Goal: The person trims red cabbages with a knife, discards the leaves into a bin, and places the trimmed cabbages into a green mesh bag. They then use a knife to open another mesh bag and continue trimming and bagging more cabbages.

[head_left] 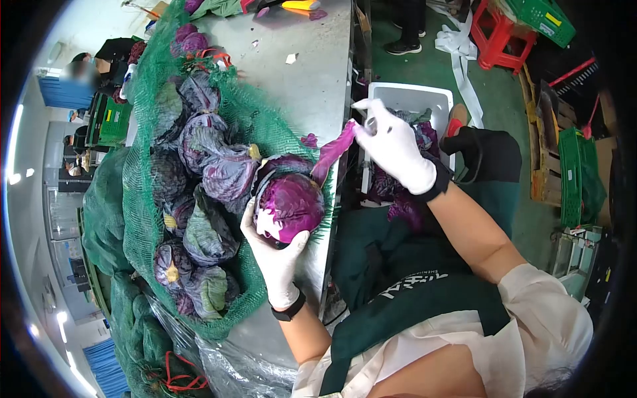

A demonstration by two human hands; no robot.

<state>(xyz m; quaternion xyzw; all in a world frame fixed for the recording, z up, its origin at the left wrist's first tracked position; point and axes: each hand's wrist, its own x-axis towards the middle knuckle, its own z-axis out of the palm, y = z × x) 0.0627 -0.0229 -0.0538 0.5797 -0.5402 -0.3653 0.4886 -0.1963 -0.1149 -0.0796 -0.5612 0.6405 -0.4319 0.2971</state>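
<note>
My left hand (273, 255), in a white glove, is closed around a red cabbage (295, 205), its fingers and thumb cupping the lower side. The cabbage is glossy purple, with a pale torn patch near my thumb and darker outer leaves at its top. My gloved right hand (398, 146) pinches the end of a purple cabbage leaf (335, 154) by the table edge. This leaf stretches down to the upper right side of the cabbage. Beside my left hand, several dull purple cabbages (204, 142) lie on a green mesh bag (142, 179).
A white bin (405, 93) holding loose leaves stands right of the metal table (298, 73). A yellow-handled tool (300, 4) lies at the table's far end. Farther right are a red stool (499, 40) and green crates (576, 176). Filled mesh bags (106, 212) stand left.
</note>
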